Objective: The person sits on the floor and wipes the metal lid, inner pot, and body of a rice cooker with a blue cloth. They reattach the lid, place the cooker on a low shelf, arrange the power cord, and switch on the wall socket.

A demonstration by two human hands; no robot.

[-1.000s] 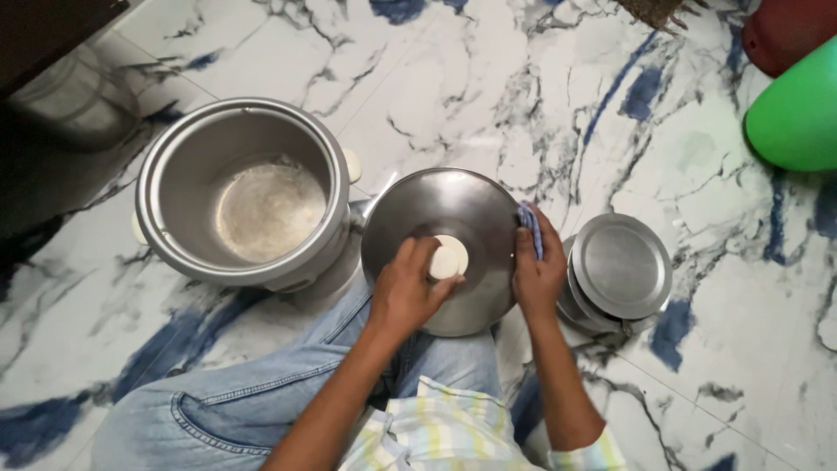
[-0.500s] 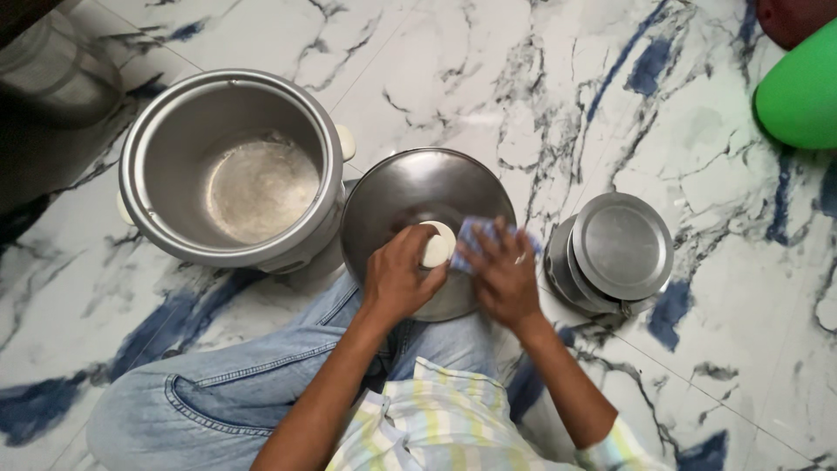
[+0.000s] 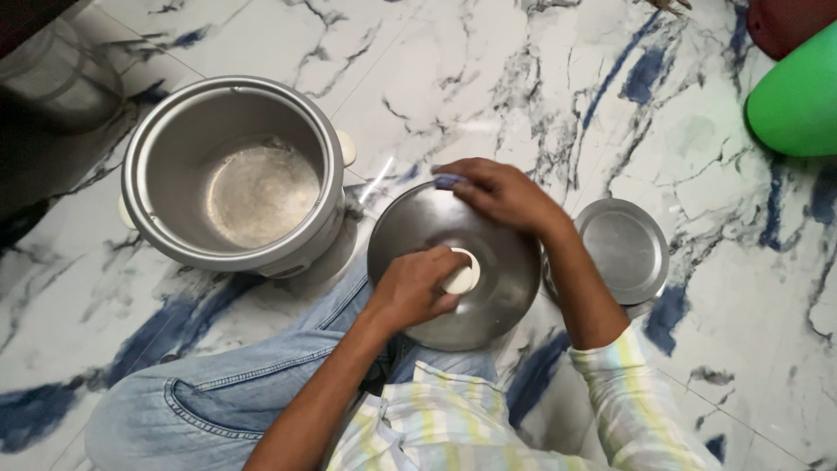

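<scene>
While the left hand [image 3: 410,292] clasps the cream knob [image 3: 460,277] of the steel lid [image 3: 501,270] over the lap, the right hand [image 3: 493,192] presses a blue cloth [image 3: 448,181] on its far rim, wiping seemingly unfinished.

The person wears faded blue jeans [image 3: 218,384] and a pale shirt [image 3: 436,427] checked in yellow, green and blue.

I see a brushed, dull-shining metal lid [image 3: 497,288] with a smooth cream plastic knob [image 3: 461,276]; matt metal pot [image 3: 231,174]; glossy veined marble floor [image 3: 523,78]; soft blue cloth [image 3: 448,181].
</scene>
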